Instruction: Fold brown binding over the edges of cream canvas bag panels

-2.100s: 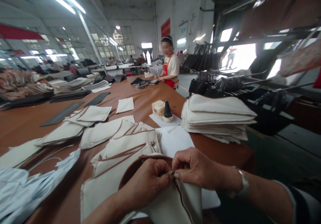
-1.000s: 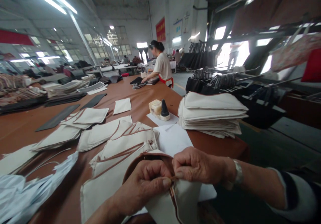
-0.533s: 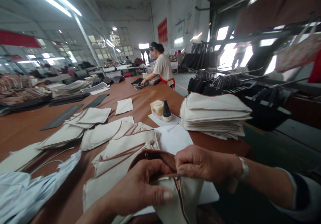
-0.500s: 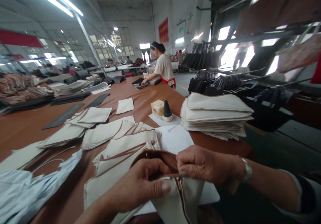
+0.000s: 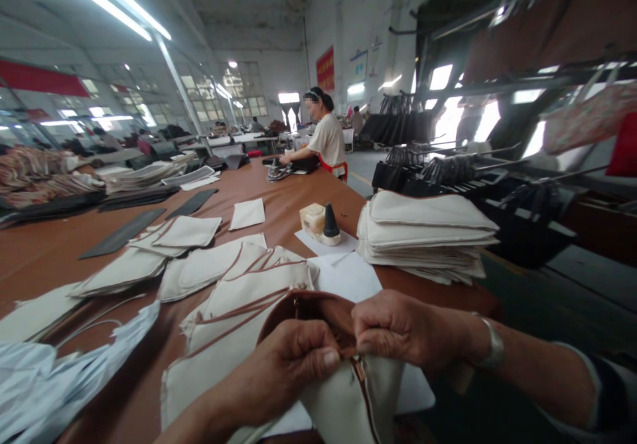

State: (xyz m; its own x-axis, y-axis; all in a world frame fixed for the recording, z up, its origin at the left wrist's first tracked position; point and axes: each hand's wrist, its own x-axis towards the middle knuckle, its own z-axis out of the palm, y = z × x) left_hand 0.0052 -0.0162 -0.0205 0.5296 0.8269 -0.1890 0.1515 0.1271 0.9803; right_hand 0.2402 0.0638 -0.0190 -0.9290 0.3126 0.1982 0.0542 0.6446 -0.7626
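Observation:
A cream bag piece [image 5: 326,401] with brown edging and a brown lining hangs between my hands at the near edge of the table. My left hand [image 5: 298,358] pinches its rim with thumb and curled fingers. Close beside it, my right hand [image 5: 393,328] grips the same rim, fingers folded into a fist. A brown-trimmed seam [image 5: 365,391], perhaps a zipper, runs down the piece below my right hand. Its brown inside [image 5: 318,308] gapes open behind my fingers. More cream pieces [image 5: 213,364] with brown trim lie overlapped to the left.
On the brown table [image 5: 279,192] stand a stack of cream pieces [image 5: 428,231] and a black cone [image 5: 330,220] beside a yellowish block [image 5: 312,218]. White paper [image 5: 348,275] lies under my work. A co-worker [image 5: 326,132] stands at the far end. Racks [image 5: 442,158] line the right.
My left fingertips have closed down on the rim, nearer my right hand. The brown-lined opening shows wider. My right hand has barely moved.

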